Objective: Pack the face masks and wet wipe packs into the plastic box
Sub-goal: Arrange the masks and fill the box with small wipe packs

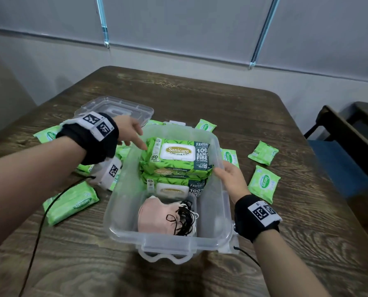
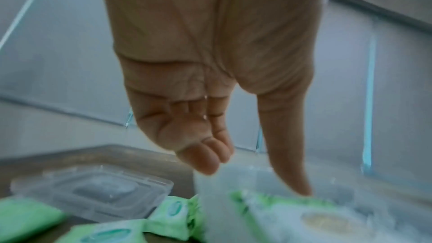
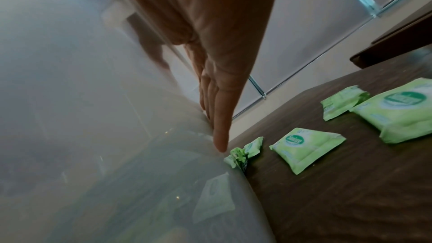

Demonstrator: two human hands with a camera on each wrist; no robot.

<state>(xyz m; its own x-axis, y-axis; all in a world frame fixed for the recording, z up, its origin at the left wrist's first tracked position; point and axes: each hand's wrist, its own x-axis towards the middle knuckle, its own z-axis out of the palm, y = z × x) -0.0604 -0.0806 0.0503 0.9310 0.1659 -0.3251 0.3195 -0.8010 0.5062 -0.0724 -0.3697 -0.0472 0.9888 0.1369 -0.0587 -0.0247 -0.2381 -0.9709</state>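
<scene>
The clear plastic box [image 1: 227, 213] stands mid-table. At its far end two big green wet wipe packs lie stacked, the top one [image 1: 176, 155] above the rim and the lower one [image 1: 174, 187] beneath it. Pink face masks [image 1: 155, 217] with black ear loops lie at the near end. My left hand [image 1: 133, 133] hovers over the box's far left corner with relaxed fingers, holding nothing; its thumb [image 2: 292, 163] points down at the top pack [image 2: 304, 219]. My right hand [image 1: 230, 179] straddles the box's right wall: straight fingers [image 3: 219, 127] lie flat outside, thumb inside near the pack's corner.
The box lid [image 1: 114, 108] lies at the back left. Small green wipe packs are scattered on the wooden table [image 1: 221, 99], left [image 1: 71, 202] and right [image 1: 263, 183] of the box. A dark chair [image 1: 339, 146] stands at the right edge. A black cable [image 1: 39, 232] trails from my left wrist.
</scene>
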